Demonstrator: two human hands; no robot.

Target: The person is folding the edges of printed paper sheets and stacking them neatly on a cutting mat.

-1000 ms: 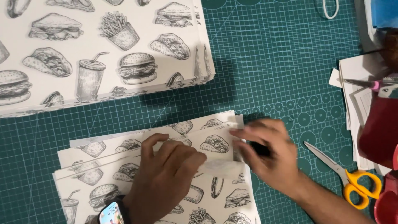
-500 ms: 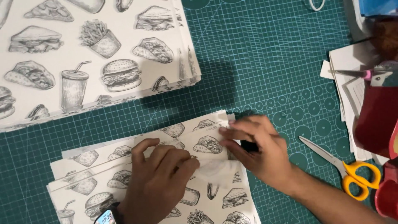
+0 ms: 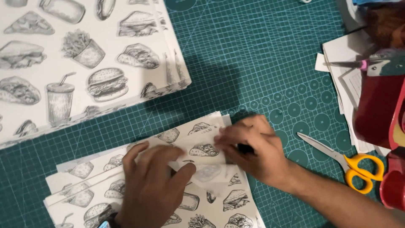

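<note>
Left hand (image 3: 154, 177) lies flat, fingers spread, on white food-printed paper sheets (image 3: 202, 202); right hand (image 3: 251, 150) pinches their folded strip, over the green gridded cutting mat (image 3: 261, 63).

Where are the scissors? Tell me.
In the head view, the scissors lie on the green mat, right of the right hand and just below the red container.
</note>
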